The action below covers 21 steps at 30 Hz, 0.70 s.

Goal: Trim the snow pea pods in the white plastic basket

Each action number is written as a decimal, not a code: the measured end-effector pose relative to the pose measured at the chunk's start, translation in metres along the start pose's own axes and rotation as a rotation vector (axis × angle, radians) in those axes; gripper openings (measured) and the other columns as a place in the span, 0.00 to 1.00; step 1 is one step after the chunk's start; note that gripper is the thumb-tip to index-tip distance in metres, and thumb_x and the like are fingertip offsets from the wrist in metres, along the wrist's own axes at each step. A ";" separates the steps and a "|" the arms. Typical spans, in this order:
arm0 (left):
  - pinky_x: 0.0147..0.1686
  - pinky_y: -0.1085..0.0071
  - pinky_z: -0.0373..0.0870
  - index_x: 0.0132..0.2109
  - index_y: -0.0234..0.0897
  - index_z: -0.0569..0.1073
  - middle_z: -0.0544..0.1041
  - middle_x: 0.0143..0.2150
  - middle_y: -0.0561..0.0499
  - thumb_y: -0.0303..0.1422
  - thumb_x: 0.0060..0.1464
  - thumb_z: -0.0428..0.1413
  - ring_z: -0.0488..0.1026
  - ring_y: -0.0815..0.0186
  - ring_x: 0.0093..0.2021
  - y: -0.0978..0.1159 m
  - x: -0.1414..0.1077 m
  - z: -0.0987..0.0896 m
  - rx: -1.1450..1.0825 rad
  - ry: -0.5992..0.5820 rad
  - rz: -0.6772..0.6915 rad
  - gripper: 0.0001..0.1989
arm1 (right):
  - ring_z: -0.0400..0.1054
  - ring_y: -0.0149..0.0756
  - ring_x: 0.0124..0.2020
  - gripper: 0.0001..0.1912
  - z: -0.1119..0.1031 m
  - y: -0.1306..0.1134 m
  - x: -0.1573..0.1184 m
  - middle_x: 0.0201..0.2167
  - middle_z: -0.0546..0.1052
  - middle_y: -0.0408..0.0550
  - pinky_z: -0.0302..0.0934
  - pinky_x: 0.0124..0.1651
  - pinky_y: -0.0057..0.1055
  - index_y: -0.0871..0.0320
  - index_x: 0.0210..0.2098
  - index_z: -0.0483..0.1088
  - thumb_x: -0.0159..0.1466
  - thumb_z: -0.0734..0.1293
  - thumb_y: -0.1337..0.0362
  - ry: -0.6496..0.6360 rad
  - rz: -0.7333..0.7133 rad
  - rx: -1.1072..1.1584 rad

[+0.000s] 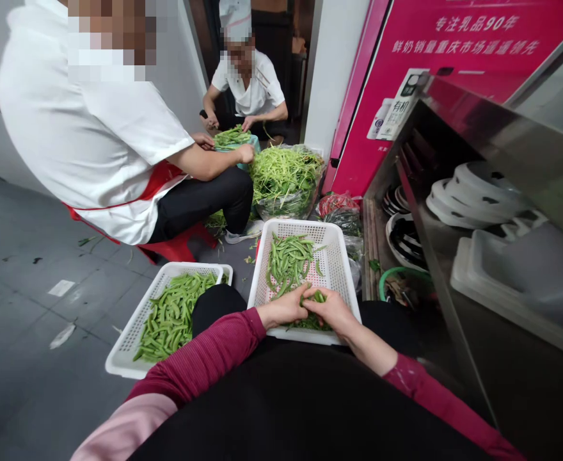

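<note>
A white perforated plastic basket rests in front of me between my knees, with green pea pods heaped in its far left part. Over its near end my two hands meet. My left hand is closed, thumb and fingertips pinched together at a pod. My right hand curls around several green pods, which show between its fingers. Trimmings or more pods lie beneath the hands, partly hidden. Beside my left knee stands a second white basket, filled with pea pods.
A co-worker in white sits on a red stool at left; another person squats behind a big bag of leafy greens. A steel shelf with white containers stands close on my right, a green-rimmed bin below.
</note>
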<state>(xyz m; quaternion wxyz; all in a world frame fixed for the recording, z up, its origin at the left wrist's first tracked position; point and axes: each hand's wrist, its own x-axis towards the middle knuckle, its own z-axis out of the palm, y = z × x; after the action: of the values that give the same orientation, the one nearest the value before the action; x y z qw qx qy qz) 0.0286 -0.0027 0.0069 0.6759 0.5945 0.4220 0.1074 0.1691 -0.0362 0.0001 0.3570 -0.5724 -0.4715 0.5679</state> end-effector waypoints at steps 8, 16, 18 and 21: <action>0.26 0.77 0.59 0.51 0.31 0.60 0.66 0.30 0.54 0.29 0.46 0.51 0.62 0.74 0.26 0.002 -0.008 -0.003 -0.048 0.133 0.165 0.22 | 0.66 0.36 0.35 0.05 -0.011 0.005 -0.005 0.31 0.73 0.45 0.59 0.40 0.33 0.56 0.30 0.69 0.55 0.63 0.63 0.225 -0.451 -0.465; 0.20 0.77 0.52 0.24 0.34 0.64 0.61 0.18 0.57 0.31 0.48 0.48 0.58 0.73 0.20 0.018 -0.017 -0.002 0.348 0.249 0.201 0.07 | 0.67 0.36 0.35 0.05 -0.017 -0.001 -0.016 0.32 0.73 0.48 0.60 0.39 0.30 0.55 0.33 0.67 0.59 0.59 0.66 0.186 -0.612 -0.779; 0.19 0.78 0.51 0.25 0.34 0.64 0.61 0.16 0.57 0.31 0.47 0.49 0.58 0.74 0.19 0.019 -0.018 -0.001 0.300 0.231 0.171 0.06 | 0.67 0.36 0.35 0.06 -0.016 -0.001 -0.017 0.32 0.73 0.48 0.60 0.38 0.30 0.55 0.33 0.67 0.59 0.59 0.67 0.181 -0.644 -0.815; 0.17 0.78 0.52 0.25 0.34 0.64 0.61 0.16 0.58 0.31 0.45 0.50 0.58 0.75 0.16 0.017 -0.018 -0.001 0.170 0.173 0.106 0.05 | 0.67 0.36 0.35 0.06 -0.015 -0.002 -0.018 0.31 0.73 0.47 0.61 0.37 0.30 0.55 0.32 0.67 0.58 0.59 0.68 0.154 -0.679 -0.785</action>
<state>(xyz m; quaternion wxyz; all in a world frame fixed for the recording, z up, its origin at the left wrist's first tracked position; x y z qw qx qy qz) 0.0233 -0.0092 0.0297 0.5774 0.6598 0.4543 0.1578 0.1856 -0.0505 0.0088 0.3133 -0.5183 -0.7802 0.1570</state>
